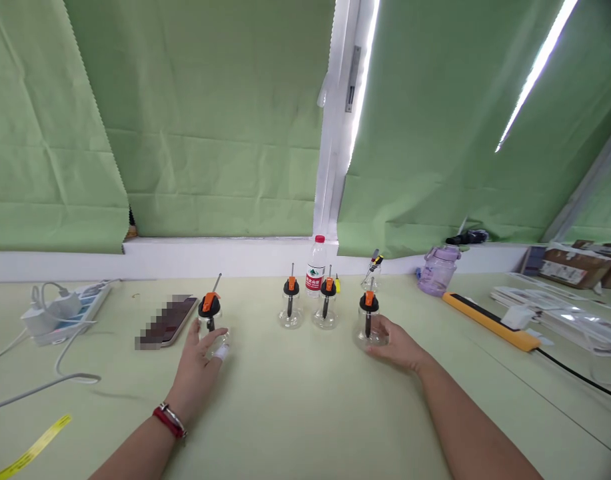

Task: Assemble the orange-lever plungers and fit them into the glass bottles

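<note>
My left hand (204, 350) curls round a clear flask-like jar (218, 340), with something white on one fingertip. This jar has a black and orange cap (210, 305), and a thin metal rod slants up from it. At the right, my right hand (392, 343) grips a similar clear jar (362, 330) from its right side; a dark stem shows inside and a rod rises from its cap (369, 301). Both held jars appear to rest on the table. Between my hands, two more such jars stand upright, the left one (290, 319) beside the right one (326, 319).
Behind the jars stand a red-capped water bottle (315, 270) and a small clear container (372, 277) holding tools. A phone (172, 321) and white power strip (92, 303) lie left. A purple bottle (438, 272) and orange power strip (490, 321) are right.
</note>
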`<state>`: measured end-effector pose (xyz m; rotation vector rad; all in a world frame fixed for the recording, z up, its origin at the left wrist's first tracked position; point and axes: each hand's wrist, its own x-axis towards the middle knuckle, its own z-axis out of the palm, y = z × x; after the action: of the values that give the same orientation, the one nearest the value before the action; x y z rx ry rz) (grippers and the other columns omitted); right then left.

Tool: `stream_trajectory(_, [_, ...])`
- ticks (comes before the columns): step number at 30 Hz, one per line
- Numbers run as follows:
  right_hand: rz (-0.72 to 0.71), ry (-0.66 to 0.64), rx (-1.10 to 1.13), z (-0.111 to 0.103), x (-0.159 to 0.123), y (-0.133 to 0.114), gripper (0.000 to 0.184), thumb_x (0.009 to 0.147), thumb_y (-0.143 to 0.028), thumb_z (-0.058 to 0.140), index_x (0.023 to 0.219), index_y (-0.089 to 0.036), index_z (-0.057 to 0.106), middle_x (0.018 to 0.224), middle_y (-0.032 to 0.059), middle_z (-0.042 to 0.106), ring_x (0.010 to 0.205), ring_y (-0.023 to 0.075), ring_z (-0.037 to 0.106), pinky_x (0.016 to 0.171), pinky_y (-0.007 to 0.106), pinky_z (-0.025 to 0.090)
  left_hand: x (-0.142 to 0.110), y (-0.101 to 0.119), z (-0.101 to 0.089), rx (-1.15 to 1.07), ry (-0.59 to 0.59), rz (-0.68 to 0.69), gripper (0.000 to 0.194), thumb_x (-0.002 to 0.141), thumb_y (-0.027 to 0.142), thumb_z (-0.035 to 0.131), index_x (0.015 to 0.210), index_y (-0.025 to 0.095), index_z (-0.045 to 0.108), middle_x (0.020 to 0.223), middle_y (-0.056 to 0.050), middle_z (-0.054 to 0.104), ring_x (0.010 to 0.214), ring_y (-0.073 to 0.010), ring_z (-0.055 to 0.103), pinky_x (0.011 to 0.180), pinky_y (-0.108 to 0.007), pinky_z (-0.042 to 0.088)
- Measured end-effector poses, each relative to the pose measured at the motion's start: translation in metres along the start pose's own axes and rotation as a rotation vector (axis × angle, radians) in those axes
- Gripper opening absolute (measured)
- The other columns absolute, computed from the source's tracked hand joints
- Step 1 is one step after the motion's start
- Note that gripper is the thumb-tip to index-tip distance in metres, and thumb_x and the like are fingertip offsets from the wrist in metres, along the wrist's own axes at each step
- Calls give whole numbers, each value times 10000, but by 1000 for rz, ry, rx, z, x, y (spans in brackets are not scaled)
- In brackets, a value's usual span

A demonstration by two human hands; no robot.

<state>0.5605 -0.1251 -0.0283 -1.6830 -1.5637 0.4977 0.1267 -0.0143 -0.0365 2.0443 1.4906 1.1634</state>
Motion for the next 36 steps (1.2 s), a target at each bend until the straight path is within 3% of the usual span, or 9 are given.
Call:
stream_trajectory(5, [2,51,46,16,12,20,630,628,-357,738,1196,-167,541,1188,126,610,1096,297,557,979,446,396,3,-8,4,-43,-173,8,502,782,240,517,1283,275,519,1558,-64,95,1353,-342,301,950,-459,466])
stream_trajectory(9, [-7,47,21,24,19,30,736,670,-415,710,1315,-166,454,1321,136,523,1205,301,488,1041,454,332,1,-1,5,-28,-238,83,505,777,240,533,1280,277,532,1558,-40,137,1344,-329,329,1020,-478,401])
stream_trajectory(13, [29,55,-121,28,21,34,793,714,-443,661,1386,-146,363,1337,154,504,1221,298,476,1043,444,324,0,3,6,-27,-327,120,567,788,263,531,1348,300,450,1552,-23,148,1363,-321,283,1067,-522,316])
stream_trajectory(17, [42,37,-230,30,22,33,843,746,-458,617,1425,-94,275,1351,188,477,1224,299,470,1036,431,325,0,0,7,-19,-368,92,571,798,298,517,1357,220,432,1549,-76,171,1365,-314,284,1087,-495,299])
stream_trajectory(21, [43,51,-240,32,22,32,827,749,-452,615,1428,-131,269,1297,161,537,1206,296,487,1027,432,326,-2,5,7,-21,-327,54,590,811,319,494,1368,169,367,1537,-124,198,1374,-310,266,1080,-479,314])
stream_trajectory(26, [26,40,-235,35,22,34,855,757,-459,599,1444,-134,207,1319,169,513,1229,287,472,1042,422,311,2,29,7,-33,-194,-111,730,813,305,499,1436,130,163,1461,-225,303,1312,-361,359,960,-499,419])
stream_trajectory(29, [34,79,-169,35,22,36,949,690,-502,658,1445,-173,185,1364,155,465,1272,304,418,1055,449,292,17,47,11,-31,-79,34,764,763,215,557,1435,168,197,1451,-192,322,1316,-352,348,1004,-488,369])
stream_trajectory(33, [75,246,-46,31,22,31,1099,628,-571,682,1454,-205,56,1466,164,277,1266,314,399,983,453,382,46,63,20,-53,-28,48,742,732,223,613,1398,241,287,1443,-163,313,1144,-322,526,965,-465,396])
stream_trajectory(36, [72,492,37,25,20,12,1027,626,-582,680,1424,-221,144,1397,145,354,1126,291,487,839,402,463,63,67,26,-90,1,29,653,716,231,627,1322,225,386,1331,-149,429,1090,-312,540,957,-462,388])
